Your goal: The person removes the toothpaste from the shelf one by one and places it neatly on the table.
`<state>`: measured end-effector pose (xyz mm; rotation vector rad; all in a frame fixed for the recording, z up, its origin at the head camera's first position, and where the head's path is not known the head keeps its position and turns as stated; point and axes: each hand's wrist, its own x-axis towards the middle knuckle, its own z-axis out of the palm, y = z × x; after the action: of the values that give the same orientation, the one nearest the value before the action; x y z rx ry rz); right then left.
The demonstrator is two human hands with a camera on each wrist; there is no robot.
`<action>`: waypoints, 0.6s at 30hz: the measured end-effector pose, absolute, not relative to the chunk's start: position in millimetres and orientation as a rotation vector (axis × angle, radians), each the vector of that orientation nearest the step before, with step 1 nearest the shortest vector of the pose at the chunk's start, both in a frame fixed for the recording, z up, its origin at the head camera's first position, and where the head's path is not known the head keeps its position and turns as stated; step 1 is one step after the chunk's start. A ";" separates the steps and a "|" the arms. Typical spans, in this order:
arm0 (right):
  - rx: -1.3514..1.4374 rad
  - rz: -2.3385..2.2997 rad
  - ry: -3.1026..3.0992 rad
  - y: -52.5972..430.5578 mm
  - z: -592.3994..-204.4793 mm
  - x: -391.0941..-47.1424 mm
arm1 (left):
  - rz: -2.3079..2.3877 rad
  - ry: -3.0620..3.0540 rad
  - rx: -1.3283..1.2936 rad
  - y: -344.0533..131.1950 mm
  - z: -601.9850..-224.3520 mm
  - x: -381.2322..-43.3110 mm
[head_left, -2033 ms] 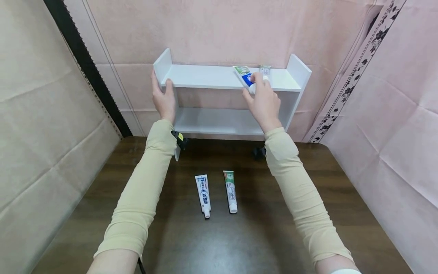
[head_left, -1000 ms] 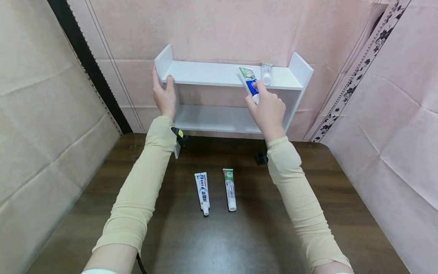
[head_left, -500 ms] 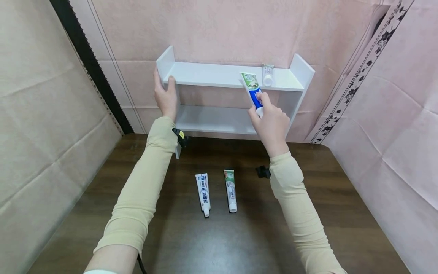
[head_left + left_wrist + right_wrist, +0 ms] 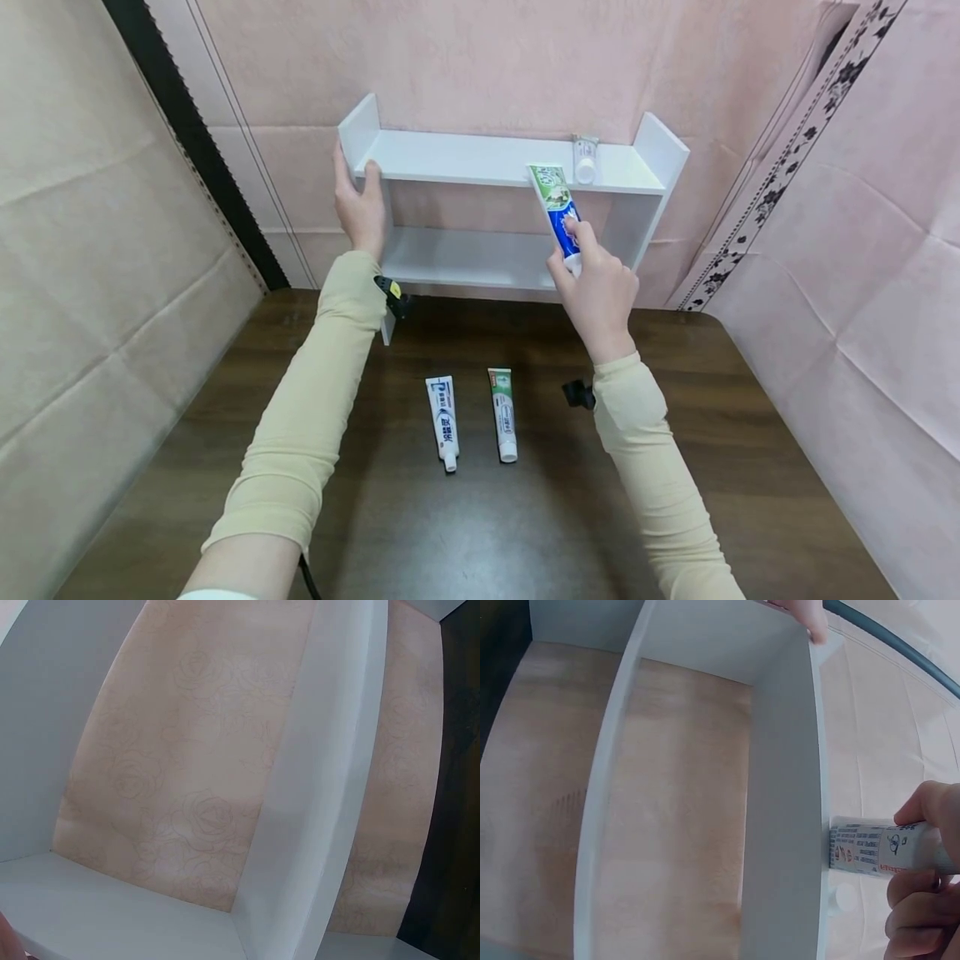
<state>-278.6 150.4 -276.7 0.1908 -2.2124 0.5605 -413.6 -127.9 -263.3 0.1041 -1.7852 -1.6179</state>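
Note:
My left hand [image 4: 362, 208] grips the left side panel of a white two-tier shelf [image 4: 465, 157], thumb in front and fingers round the outer side. A fingertip [image 4: 7, 941] shows at the corner of the left wrist view. Between thumb and fingers, my right hand [image 4: 600, 292] pinches a green, blue and white toothpaste tube [image 4: 557, 208] near its cap. The tube slants, its flat end towards the upper board's front edge; its printed back [image 4: 870, 847] shows in the right wrist view. Farther back on the upper board lies a whitish tube [image 4: 585, 160], cap towards me.
On the brown table [image 4: 465, 533] lie a white and blue toothpaste tube [image 4: 444, 421] and a green and white one [image 4: 503, 414], side by side. The shelf stands at the table's far edge. Fabric hangs behind [image 4: 495, 67] and on both sides.
My right hand has drawn the toothpaste tube back off the upper board, towards me and slightly right. The left hand keeps its grip on the shelf's side, and the other tubes have stayed put.

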 end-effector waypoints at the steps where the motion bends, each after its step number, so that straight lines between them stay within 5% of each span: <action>1: 0.193 0.559 -2.210 150.7 -277.7 -278.0 | -1.621 -1.788 0.100 -128.0 -263.0 -413.6; 18: 0.225 0.625 -2.172 160.0 -313.7 -262.5 | -1.588 -1.801 0.133 -127.2 -264.5 -416.7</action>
<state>-262.5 160.0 -313.7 0.2252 -2.1721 0.6252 -416.7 -127.2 -264.5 0.1330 -1.8009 -1.5883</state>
